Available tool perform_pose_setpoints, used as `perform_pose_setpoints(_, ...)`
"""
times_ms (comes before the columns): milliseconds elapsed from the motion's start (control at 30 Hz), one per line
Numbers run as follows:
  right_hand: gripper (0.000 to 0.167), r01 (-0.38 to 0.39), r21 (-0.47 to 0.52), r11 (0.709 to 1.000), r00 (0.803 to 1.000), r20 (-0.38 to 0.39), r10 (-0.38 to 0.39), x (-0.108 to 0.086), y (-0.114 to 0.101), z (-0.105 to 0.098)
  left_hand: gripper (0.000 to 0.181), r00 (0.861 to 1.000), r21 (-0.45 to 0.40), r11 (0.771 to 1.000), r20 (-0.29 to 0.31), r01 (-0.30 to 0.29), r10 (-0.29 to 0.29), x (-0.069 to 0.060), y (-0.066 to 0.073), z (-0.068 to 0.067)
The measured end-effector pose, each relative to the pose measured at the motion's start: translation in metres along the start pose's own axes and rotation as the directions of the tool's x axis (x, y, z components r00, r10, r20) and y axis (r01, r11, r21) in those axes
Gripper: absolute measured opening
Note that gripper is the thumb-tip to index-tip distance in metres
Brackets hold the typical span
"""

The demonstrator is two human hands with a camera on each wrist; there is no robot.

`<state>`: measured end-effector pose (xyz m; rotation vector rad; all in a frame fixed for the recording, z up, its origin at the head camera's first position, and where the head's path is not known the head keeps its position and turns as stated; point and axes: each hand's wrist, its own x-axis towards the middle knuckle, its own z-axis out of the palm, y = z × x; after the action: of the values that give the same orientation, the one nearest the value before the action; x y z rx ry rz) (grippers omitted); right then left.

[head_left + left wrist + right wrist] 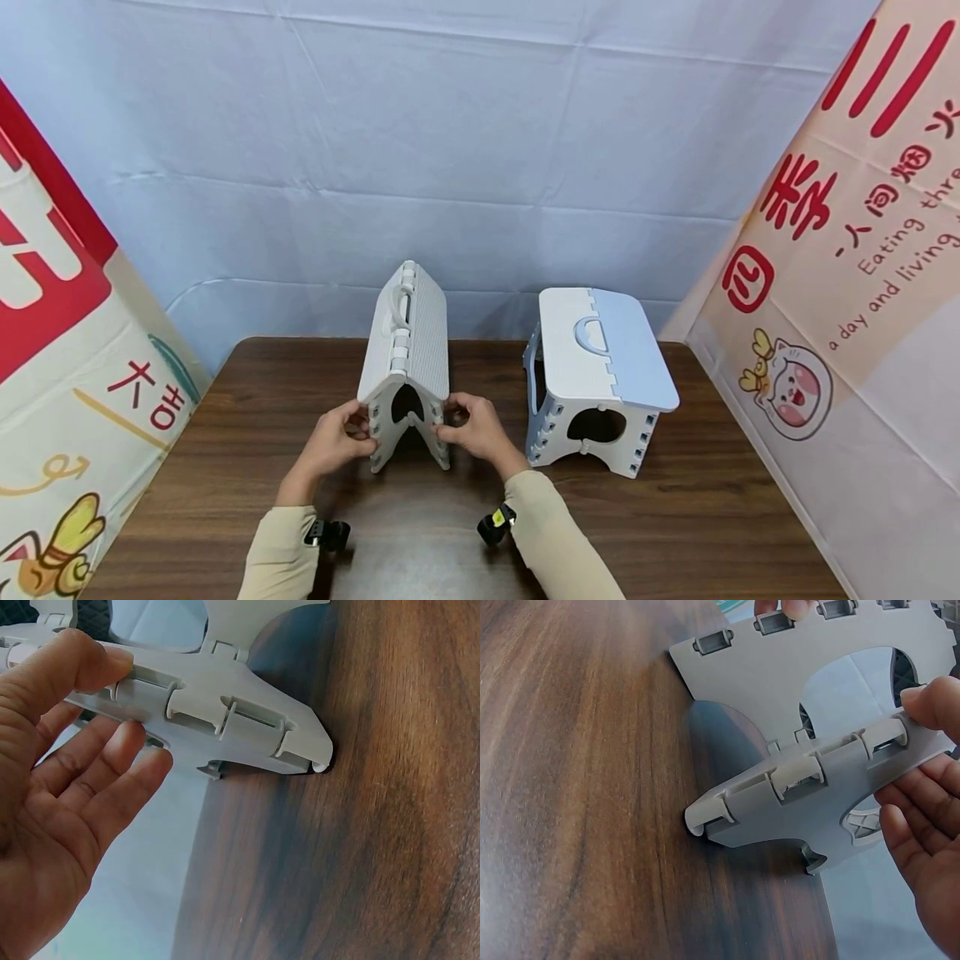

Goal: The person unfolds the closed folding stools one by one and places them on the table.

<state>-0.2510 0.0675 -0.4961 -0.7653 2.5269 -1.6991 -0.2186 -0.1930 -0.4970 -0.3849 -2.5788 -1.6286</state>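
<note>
A light grey folding stool (pixel 427 333) stands partly folded on the table, its seat halves sloping down from a raised middle like a roof. On its left side my left hand (pixel 336 440) grips the leg panel's hinged edge, thumb in front and fingers behind, as the left wrist view shows of the leg panel (pixel 225 720). My right hand (pixel 477 429) holds the opposite edge in the same way; the right wrist view shows the thumb against the leg panel (pixel 795 780). The stool's feet touch the wood. A curved carrying handle (pixel 397 307) sits along the ridge.
To the right stands a fully unfolded white and blue stool (pixel 566 342) with a flat seat and a blue handle. Both stools are on a dark wooden table (pixel 247 467). A pale cloth (pixel 450 150) hangs behind, and printed cloths (pixel 847 275) stand at the sides.
</note>
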Motion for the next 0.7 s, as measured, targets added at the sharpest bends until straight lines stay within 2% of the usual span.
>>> perform_pose_setpoints(467, 0.028, 0.047, -0.051, 0.998, 0.999, -0.014, -0.047, -0.0038, -0.0003, -0.0007, 0.038, 1.0, 0.03, 0.999, -0.009, 0.02, -0.02, -0.0032, -0.0049, -0.0056)
perform_pose_setpoints(700, 0.029, 0.052, -0.035, 0.998, 0.998, -0.033, -0.053, -0.0025, 0.001, -0.0024, 0.038, 1.0, 0.035, 0.999, -0.007, 0.003, -0.003, -0.0019, -0.0042, -0.0078)
